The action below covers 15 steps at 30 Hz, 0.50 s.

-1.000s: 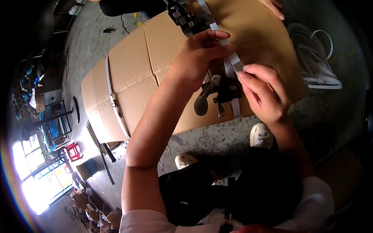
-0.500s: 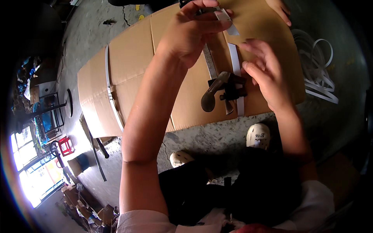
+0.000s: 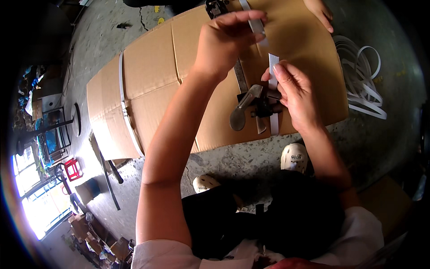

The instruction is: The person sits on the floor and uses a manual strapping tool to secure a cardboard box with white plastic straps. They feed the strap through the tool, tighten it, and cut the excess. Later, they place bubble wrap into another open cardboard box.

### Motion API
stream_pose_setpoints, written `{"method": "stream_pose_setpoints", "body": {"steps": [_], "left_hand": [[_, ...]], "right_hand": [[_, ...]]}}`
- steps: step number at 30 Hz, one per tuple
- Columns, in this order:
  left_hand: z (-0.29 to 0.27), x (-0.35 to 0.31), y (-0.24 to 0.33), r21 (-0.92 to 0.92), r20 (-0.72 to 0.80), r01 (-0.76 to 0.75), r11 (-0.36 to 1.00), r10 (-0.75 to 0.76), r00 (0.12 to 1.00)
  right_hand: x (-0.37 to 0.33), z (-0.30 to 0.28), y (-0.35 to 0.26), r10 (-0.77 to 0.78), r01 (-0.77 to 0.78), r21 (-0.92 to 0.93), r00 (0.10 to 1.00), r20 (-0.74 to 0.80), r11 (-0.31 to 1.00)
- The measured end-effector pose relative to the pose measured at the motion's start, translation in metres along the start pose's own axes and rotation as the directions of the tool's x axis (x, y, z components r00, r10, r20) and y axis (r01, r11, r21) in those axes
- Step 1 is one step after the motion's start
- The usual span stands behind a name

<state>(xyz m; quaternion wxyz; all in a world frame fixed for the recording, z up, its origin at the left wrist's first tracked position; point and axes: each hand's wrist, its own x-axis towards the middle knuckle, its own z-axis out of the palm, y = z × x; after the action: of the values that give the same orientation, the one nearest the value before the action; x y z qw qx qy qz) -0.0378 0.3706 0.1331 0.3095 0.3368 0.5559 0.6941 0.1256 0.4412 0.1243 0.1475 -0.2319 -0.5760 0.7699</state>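
A large brown cardboard box [image 3: 206, 89] lies before me with white strapping across it. Above its far right part, my left hand [image 3: 224, 47] is closed around a white strap, with a small grey clip [image 3: 256, 26] at its fingers. Nearer to me, my right hand [image 3: 298, 92] pinches the white strap end [image 3: 273, 62] between thumb and fingers, its tip pointing up. Just below that hand, a dark metal strap tensioner [image 3: 253, 105] with a rounded lever rests on the box. The strap passes under this tool to the box's near edge.
Another strap [image 3: 122, 89] circles the box's left part. A co-worker's hand [image 3: 320, 14] touches the far right edge. Loose white strapping [image 3: 365, 80] lies coiled on the floor at right. A second black tool [image 3: 217, 8] sits at the far edge. A red stool [image 3: 73, 169] stands left.
My right hand has closed on the strap end and lifted it off the box. My left hand has shifted slightly down, its fingers still at the strap and clip.
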Motion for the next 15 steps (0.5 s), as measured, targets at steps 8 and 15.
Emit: {"method": "stream_pose_setpoints", "body": {"steps": [8, 15], "left_hand": [[0.005, -0.023, -0.006, 0.114, 0.063, 0.035, 0.993, -0.043, 0.997], [0.006, -0.012, 0.000, 0.021, 0.058, 0.069, 0.997, -0.070, 0.996]], "right_hand": [[0.008, -0.001, 0.003, -0.037, 0.029, -0.186, 0.998, -0.043, 0.982], [0.010, -0.003, 0.000, -0.006, -0.008, -0.241, 0.998, -0.058, 0.971]]}}
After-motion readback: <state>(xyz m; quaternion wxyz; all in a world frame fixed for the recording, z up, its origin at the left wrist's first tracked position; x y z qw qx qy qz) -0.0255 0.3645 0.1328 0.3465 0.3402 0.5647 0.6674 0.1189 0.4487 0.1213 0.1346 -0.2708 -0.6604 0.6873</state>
